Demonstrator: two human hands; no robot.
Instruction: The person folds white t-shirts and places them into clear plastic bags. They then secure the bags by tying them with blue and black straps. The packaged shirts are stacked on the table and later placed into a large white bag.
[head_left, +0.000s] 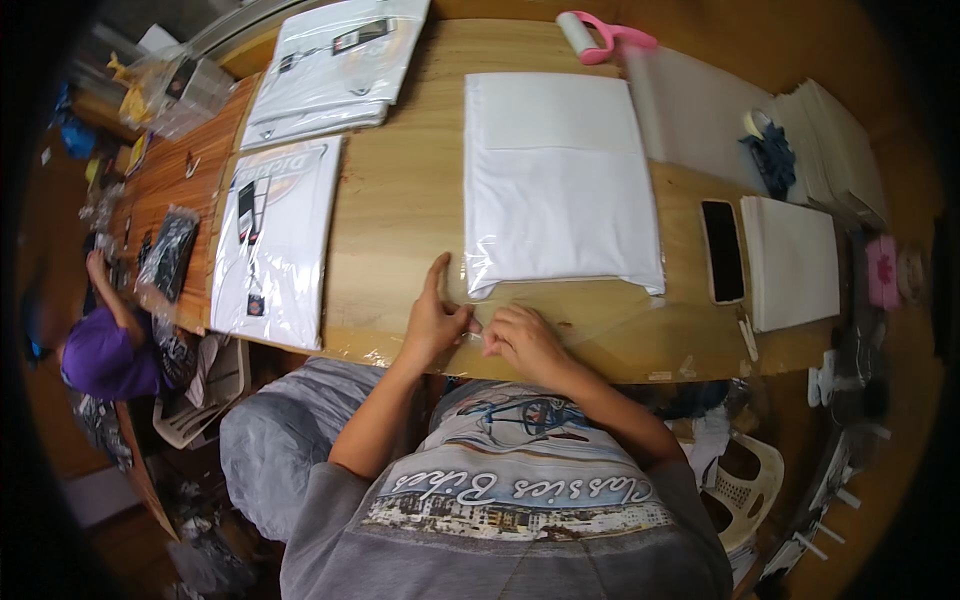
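A folded white garment [560, 215] lies flat in a clear plastic bag [590, 312] in front of me, with a paler sheet-like panel across its far part. The bag's loose near end reaches toward the table edge. My left hand [436, 322] rests at the bag's near left corner, index finger stretched away from me and thumb pointing right. Close beside it, my right hand [527, 342] has its fingers curled together at the bag's near edge, pinching the plastic. The fingertips of the right hand are partly hidden.
Bagged white garments with dark tags [275, 240] lie at left, with a stack [330, 70] behind. At right are a phone [722, 250], white sheets [790, 262] and clear bags [700, 120]. A pink-handled roller [600, 38] lies at the back. Another person [110, 350] sits far left.
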